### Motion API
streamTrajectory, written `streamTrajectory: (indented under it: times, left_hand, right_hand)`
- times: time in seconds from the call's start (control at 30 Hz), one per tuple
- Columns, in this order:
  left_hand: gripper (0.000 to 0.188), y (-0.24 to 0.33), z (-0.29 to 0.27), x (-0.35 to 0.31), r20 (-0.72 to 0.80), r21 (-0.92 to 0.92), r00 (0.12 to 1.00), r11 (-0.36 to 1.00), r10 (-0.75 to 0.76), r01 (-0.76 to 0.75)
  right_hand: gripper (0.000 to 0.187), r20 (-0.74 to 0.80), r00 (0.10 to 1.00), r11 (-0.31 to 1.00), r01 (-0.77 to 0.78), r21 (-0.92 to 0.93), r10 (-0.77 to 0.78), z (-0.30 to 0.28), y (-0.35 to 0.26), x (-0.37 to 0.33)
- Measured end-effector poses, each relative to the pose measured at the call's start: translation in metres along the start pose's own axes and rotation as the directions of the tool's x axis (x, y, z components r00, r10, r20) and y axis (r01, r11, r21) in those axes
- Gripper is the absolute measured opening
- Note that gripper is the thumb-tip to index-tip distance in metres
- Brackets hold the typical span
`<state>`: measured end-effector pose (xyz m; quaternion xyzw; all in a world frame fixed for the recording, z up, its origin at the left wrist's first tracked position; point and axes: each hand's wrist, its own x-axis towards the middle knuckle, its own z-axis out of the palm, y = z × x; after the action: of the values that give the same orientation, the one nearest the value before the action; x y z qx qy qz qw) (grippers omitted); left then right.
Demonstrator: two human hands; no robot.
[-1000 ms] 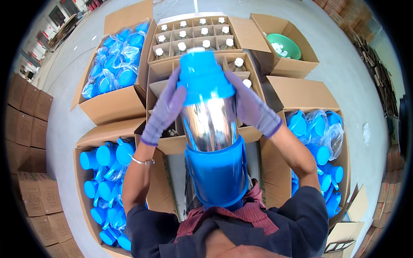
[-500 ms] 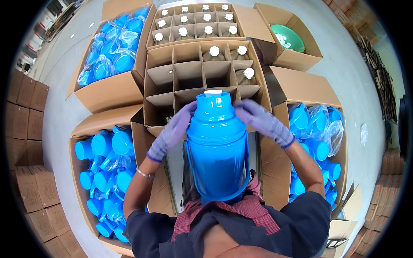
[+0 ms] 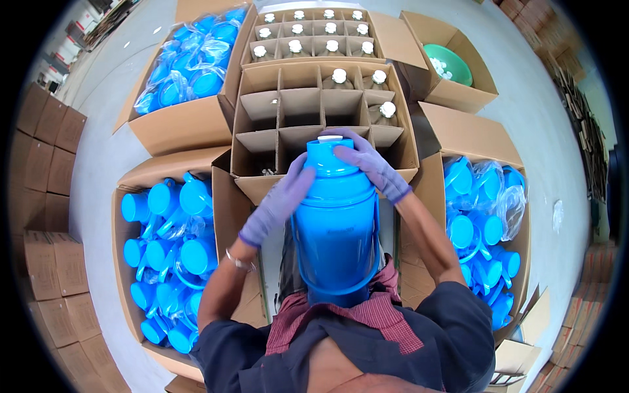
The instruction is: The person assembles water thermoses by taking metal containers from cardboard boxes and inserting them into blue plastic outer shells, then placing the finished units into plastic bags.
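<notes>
A large blue vacuum flask [image 3: 335, 239] stands upright in front of my body, resting at my lap. It has a white stopper [image 3: 331, 138] on top and a blue loop handle [image 3: 341, 293] hanging down its near side. My left hand [image 3: 280, 203], in a purple glove, presses its fingers against the left of the flask's shoulder. With the other glove, my right hand [image 3: 368, 162] is curled round the neck from the right, fingertips on its near face. Just beyond the flask is a divided carton [image 3: 259, 187] holding a few white-capped bottles [image 3: 386, 111].
Cartons of blue plastic parts with handles stand left [image 3: 157, 252] and right [image 3: 486, 229]. Farther off are a carton of bagged blue parts [image 3: 173, 124], another divided carton with white-capped bottles [image 3: 295, 47], and a green bowl [image 3: 462, 69] with small white pieces. Stacked cartons [image 3: 56, 262] line the left.
My right hand has moved in from beside the flask onto its neck. My left hand has closed in on the shoulder. The view has shifted slightly.
</notes>
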<state>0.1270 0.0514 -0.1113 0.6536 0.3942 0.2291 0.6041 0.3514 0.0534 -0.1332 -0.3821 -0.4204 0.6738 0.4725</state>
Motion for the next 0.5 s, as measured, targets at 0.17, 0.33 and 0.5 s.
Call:
streamTrajectory:
  times: [0.17,0.33,0.5]
  left_hand:
    - [0.046,-0.09,0.031,0.004,0.103,-0.631,0.989,0.776,0.105,-0.016]
    - [0.038,-0.036,0.043,-0.03,0.086,-0.297,0.994,0.951,-0.068,0.09]
    - [0.045,0.037,0.079,-0.127,0.354,-0.531,0.922,0.845,0.155,0.061]
  right_hand:
    - [0.06,-0.123,0.977,0.935,0.128,-0.33,-0.177,0.062,-0.078,-0.082]
    - [0.061,-0.242,0.924,0.931,0.223,-0.288,-0.297,0.035,-0.09,-0.145]
    - [0.067,-0.536,0.81,0.937,0.047,-0.346,-0.238,0.018,-0.071,-0.148]
